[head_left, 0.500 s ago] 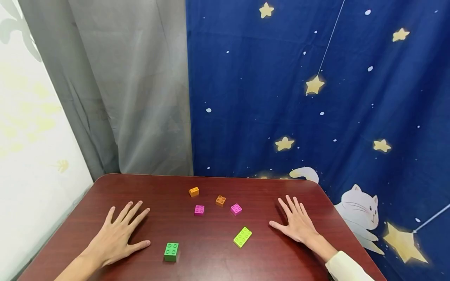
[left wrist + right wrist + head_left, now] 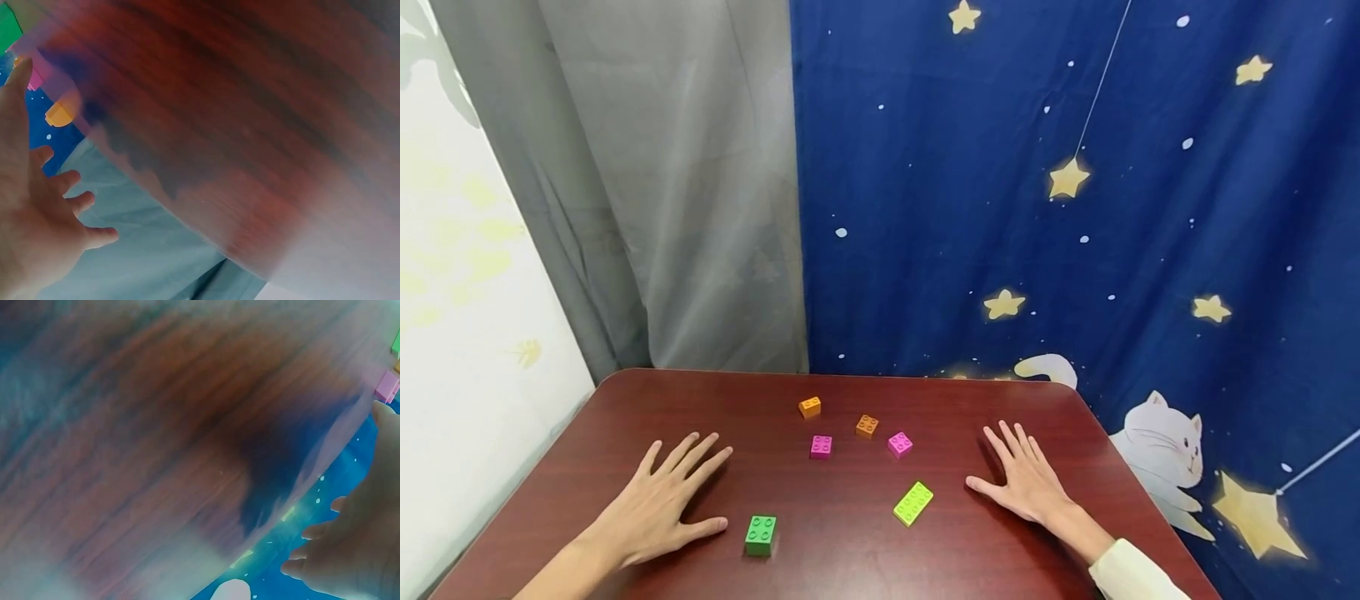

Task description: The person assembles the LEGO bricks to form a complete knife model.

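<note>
My left hand (image 2: 658, 504) is spread over the left side of the dark red table (image 2: 835, 575), fingers straight and holding nothing. Just right of its thumb stands a green brick (image 2: 761, 535). On the right side my right hand (image 2: 1026, 483) is spread too, its thumb pointing at a lime green brick (image 2: 913, 503) a short way off. Farther back are two pink bricks, one on the left (image 2: 822, 447) and one on the right (image 2: 900, 444). Behind them lie a brown-orange brick (image 2: 867, 426) and a narrower orange brick (image 2: 810, 407).
A grey curtain (image 2: 722, 208) and a blue star-patterned curtain (image 2: 925, 208) hang behind the table's far edge. A pale wall or panel (image 2: 475, 333) borders the left side. A white cat print (image 2: 1165, 442) shows beyond the right edge.
My left hand has shifted slightly right, closer to the green brick. The right hand is a little further left. The whole head view has drifted slightly; the bricks keep their places.
</note>
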A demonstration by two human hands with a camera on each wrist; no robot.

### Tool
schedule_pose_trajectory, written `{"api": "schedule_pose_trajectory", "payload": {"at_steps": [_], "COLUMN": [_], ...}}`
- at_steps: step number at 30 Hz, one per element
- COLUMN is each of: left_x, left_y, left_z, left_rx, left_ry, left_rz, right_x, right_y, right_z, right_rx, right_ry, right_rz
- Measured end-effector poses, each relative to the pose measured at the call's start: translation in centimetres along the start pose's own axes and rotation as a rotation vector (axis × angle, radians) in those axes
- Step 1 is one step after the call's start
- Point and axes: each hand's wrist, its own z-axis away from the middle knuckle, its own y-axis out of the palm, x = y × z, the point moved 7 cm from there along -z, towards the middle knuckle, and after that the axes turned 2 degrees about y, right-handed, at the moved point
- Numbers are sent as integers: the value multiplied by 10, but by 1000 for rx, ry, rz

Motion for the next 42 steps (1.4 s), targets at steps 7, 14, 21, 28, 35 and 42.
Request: {"api": "schedule_pose_trajectory", "payload": {"at_steps": [7, 14, 21, 28, 35, 42], "left_x": [-7, -9, -13, -17, -19, -26], "left_y": [0, 0, -1, -2, 3, 6], "left_z": [-4, -6, -8, -9, -11, -13], "left_rx": [31, 37, 75, 105, 218, 217], "left_ry": [4, -7, -18, -48, -81, -72], "left_rz": [74, 100, 175, 260, 346, 372], "right_x": [10, 24, 37, 46, 57, 69], "right_y": [-1, 3, 6, 10, 12, 16], "right_z": [4, 5, 5, 6, 9, 10], "right_rx": [18, 58, 72, 149, 183, 198], "right_ry": [-8, -19, -49, -30, -26, -41], "right_rz": [-7, -20, -39, -64, -84, -81]}}
